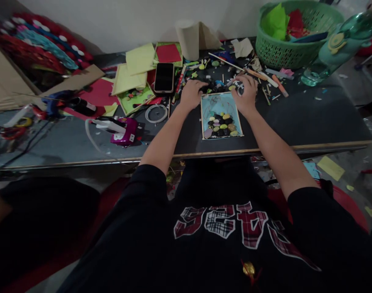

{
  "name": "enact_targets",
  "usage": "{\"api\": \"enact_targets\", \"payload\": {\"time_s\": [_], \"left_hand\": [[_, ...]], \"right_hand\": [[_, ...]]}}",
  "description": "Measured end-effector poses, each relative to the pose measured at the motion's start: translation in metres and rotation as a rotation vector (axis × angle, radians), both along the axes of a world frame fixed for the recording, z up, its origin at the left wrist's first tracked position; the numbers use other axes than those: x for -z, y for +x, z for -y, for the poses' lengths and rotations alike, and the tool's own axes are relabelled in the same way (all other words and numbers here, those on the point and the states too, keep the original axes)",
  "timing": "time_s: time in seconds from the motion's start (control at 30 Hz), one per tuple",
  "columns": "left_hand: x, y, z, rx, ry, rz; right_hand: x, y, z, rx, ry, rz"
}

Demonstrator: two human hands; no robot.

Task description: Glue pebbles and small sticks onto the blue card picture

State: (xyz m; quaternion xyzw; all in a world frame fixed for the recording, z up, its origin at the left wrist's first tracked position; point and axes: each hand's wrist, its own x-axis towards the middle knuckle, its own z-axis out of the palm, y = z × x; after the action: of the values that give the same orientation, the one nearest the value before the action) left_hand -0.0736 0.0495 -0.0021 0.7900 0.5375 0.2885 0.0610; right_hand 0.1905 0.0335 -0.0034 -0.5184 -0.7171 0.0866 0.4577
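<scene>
A small light-blue framed card (pixel 220 106) lies on the dark table (pixel 310 122) in front of me, with several coloured pebbles (pixel 221 125) stuck in its lower half. My left hand (pixel 192 93) rests at the card's upper left corner, fingers curled down among loose dark stones (pixel 214 85). My right hand (pixel 245 92) sits at the upper right corner, fingers bent over small pieces; what they hold is too small to name.
A black phone (pixel 164 77) lies left of my hands among yellow and red paper sheets. A purple glue gun (pixel 121 131) sits front left. A green basket (pixel 291 34) and a green bottle (pixel 335 47) stand at the back right. A paper roll (pixel 188 38) stands behind.
</scene>
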Motion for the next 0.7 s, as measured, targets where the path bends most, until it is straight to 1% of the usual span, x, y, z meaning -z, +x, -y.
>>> {"api": "enact_targets", "payload": {"time_s": [0.1,0.2,0.27,0.33,0.43,0.53,0.7], "left_hand": [[-0.007,0.010,0.000,0.018,-0.008,-0.050],[-0.013,0.016,0.000,-0.028,-0.050,-0.066],[-0.013,0.018,-0.001,-0.059,-0.040,-0.037],[-0.011,0.018,-0.003,-0.065,-0.017,0.000],[-0.008,0.016,-0.003,-0.037,-0.006,0.017],[-0.005,0.012,-0.002,-0.026,0.025,0.025],[0.009,0.002,-0.008,-0.094,0.154,0.113]], "right_hand": [[0.001,-0.001,0.000,0.016,-0.016,0.053],[0.001,-0.001,-0.001,0.044,-0.037,0.080],[0.000,-0.001,-0.001,0.050,-0.052,0.093],[-0.001,-0.001,-0.001,0.050,-0.061,0.098],[-0.001,-0.003,0.000,0.039,-0.035,0.082],[0.001,-0.005,0.001,-0.020,0.014,0.082],[0.001,-0.007,0.003,-0.094,0.039,0.122]]}}
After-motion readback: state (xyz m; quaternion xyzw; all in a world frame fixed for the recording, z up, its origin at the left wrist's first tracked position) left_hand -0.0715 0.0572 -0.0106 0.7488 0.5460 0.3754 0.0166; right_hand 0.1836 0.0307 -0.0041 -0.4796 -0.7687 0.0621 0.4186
